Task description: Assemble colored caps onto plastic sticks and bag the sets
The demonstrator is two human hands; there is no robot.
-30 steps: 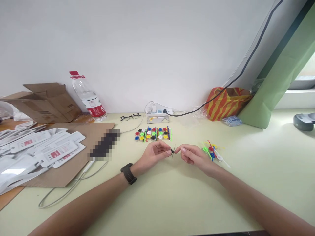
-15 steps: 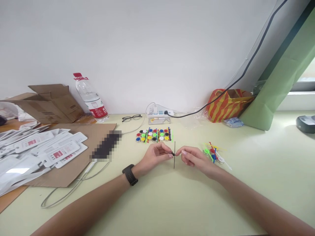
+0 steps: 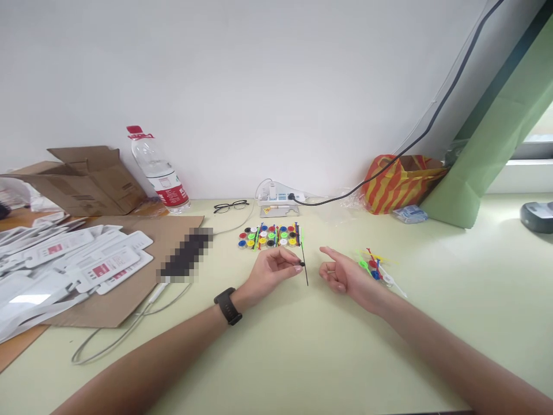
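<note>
My left hand (image 3: 276, 270) is closed in a pinch on a small black piece that carries a thin black rod (image 3: 305, 272). The rod stands nearly upright in view, its top leaning slightly left. To its right, apart from it, is my right hand (image 3: 345, 275), empty, with the index finger stretched out and the other fingers loosely curled. Beyond my left hand, round coloured pieces (image 3: 271, 236) lie in rows with coloured sticks between them. A loose pile of coloured sticks and discs (image 3: 375, 271) lies just past my right hand.
Eyeglasses (image 3: 231, 206) and a power strip (image 3: 279, 199) lie near the wall. On the left are a water bottle (image 3: 162, 178), a cardboard box (image 3: 93, 184) and white tags (image 3: 103, 271) on a cardboard sheet (image 3: 125, 308). A striped bag (image 3: 384, 184) stands back right.
My right hand has drawn back to the right from the rod, its index finger now extended. The rod has tilted slightly, its top leftward, while my left hand keeps its pinch.
</note>
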